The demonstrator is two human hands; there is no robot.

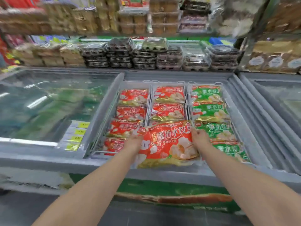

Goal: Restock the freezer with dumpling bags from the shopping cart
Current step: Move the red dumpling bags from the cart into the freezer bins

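A large red dumpling bag (169, 144) is held over the near end of the middle basket column in the open chest freezer (114, 162). My left hand (134, 141) grips its left edge and my right hand (199, 137) grips its right edge. Red dumpling bags (132, 97) fill the left and middle wire baskets, and green dumpling bags (206, 95) fill the right one. The shopping cart is out of view.
A shut glass freezer lid (48, 103) covers the section to the left, with yellow price tags (78, 136) at its corner. Another freezer (280, 98) stands to the right. Shelves of packaged cakes and pastry boxes (146, 54) rise behind the freezer.
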